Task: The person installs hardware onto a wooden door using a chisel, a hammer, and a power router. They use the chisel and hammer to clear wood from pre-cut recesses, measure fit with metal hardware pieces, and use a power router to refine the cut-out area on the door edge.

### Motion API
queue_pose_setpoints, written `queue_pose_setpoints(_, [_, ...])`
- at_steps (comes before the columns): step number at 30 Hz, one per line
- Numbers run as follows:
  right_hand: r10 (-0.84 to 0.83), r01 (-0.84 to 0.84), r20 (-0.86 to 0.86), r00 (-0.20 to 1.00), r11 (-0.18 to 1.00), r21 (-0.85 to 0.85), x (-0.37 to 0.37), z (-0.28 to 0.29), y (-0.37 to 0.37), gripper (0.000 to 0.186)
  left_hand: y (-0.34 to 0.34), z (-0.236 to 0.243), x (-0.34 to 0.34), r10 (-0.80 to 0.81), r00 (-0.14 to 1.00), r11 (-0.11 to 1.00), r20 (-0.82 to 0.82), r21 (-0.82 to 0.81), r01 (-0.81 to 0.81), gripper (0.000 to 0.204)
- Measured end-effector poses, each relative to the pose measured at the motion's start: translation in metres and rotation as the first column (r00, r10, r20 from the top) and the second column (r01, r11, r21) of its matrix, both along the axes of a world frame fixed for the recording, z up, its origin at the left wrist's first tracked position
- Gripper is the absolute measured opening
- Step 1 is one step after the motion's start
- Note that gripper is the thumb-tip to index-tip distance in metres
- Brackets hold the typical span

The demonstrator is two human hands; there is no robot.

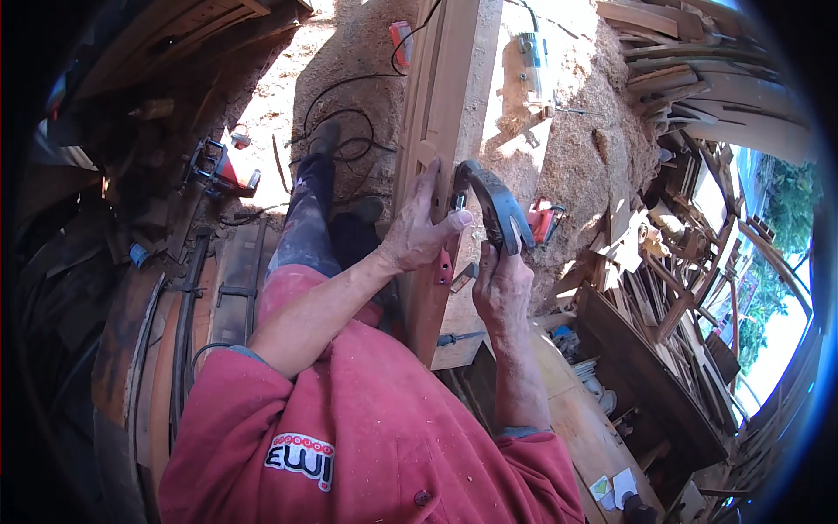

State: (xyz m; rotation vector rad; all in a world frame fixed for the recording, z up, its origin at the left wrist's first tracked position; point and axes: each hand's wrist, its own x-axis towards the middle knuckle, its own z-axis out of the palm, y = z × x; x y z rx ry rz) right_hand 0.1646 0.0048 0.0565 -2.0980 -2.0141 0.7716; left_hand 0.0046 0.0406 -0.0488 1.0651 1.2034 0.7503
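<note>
A long wooden beam [454, 96] with a grooved left face runs away from my body. My left hand [419, 227] lies against it with fingers stretched and thumb apart, beside a small shiny metal piece [458, 202] at the beam's edge. My right hand [504, 284] is closed round a curved, dark blue-grey tool [496, 203] whose kind I cannot make out. The tool's far end hangs close to the metal piece; contact is unclear. Nearer me on the beam are a red piece with holes [444, 266], a small wooden block [464, 278] and a slim dark tool [461, 338].
A red-and-black power tool [229, 170] sits at left near a black cable [345, 113]. Beyond the beam, a blue-grey power tool [532, 63] and a red tool [546, 222] rest amid sawdust [580, 113]. Scrap wood [690, 227] is piled at right.
</note>
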Motion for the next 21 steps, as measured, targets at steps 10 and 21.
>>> queue_pose_setpoints(10, [-0.022, 0.024, -0.066, 0.998, 1.0, 0.019, -0.002, 0.002, 0.004, 0.04, 0.002, 0.003, 0.001, -0.016, 1.0, 1.0, -0.005, 0.004, 0.016, 0.112])
queue_pose_setpoints(21, [-0.015, 0.018, -0.09, 0.996, 0.999, 0.03, -0.002, 0.004, 0.004, 0.046, -0.002, -0.003, -0.001, -0.022, 1.0, 0.999, 0.007, 0.038, 0.022, 0.109])
